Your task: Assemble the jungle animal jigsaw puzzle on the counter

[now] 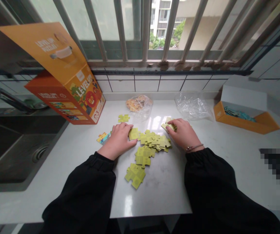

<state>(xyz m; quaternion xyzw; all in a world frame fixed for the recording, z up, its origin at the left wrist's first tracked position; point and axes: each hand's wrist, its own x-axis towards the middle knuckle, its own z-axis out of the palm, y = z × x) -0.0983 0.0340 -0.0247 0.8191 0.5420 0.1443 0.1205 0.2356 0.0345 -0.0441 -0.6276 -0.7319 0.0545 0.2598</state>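
L fingers [128, 126] spread, green pc [133, 133] btwn; R fingers [175, 122] pinching another pc [165, 125] nr pile [154, 141].

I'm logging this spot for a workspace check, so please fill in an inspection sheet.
Surface: white counter, glossy, with reflections.
Job's things: green puzzle pieces, partly heaped; multicoloured piece beside the left hand.
Clutter: large orange box, open; clear bag with orange contents; second clear bag; small box holding blue pieces.
Hands: left touches a green piece; right hand has fingers on green pieces, grip unclear.
Cables: nothing seen.
Surroundings: barred window, tiled wall, sink.
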